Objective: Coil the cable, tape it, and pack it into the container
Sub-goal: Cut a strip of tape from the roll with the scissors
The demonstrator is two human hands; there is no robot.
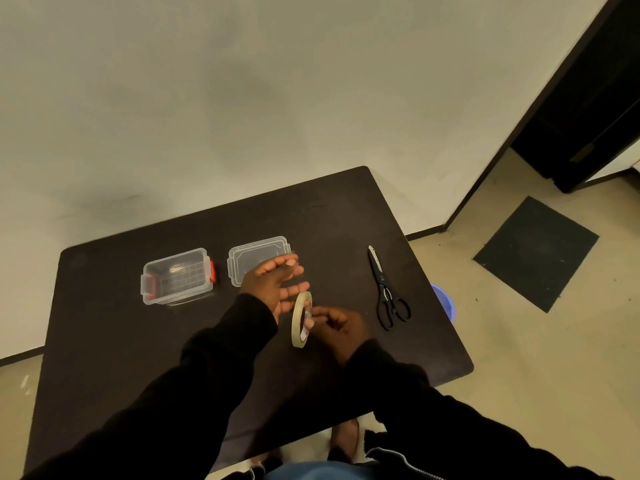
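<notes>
My right hand (334,325) has its grip closed on the tape roll (301,320), held on edge above the dark surface (138,358), thumb and fingers pinching the rim and the core; my left hand (277,285) is released, palm flat and fingers spread just beside the roll, holding nothing. I cannot see the cable anywhere: it is not on the surface, and the clear box (176,280) with red latches off to my left shows something dim through its wall that I cannot make out. Its lid (258,259) lies off, just behind my left hand, and the scissors (386,289) lie closed to my right, well apart from the roll. I judge the step in hand to be finding and freeing the tape end. To do it well I should keep the roll steady in my right hand, turn it slowly and run a left fingernail along the rim until it catches the edge, then peel straight so the strip does not split or fold on itself, and draw only a short length before reaching for the scissors. There are dim marks inside the core, too blurred to read; I can read no brand or writing elsewhere.
</notes>
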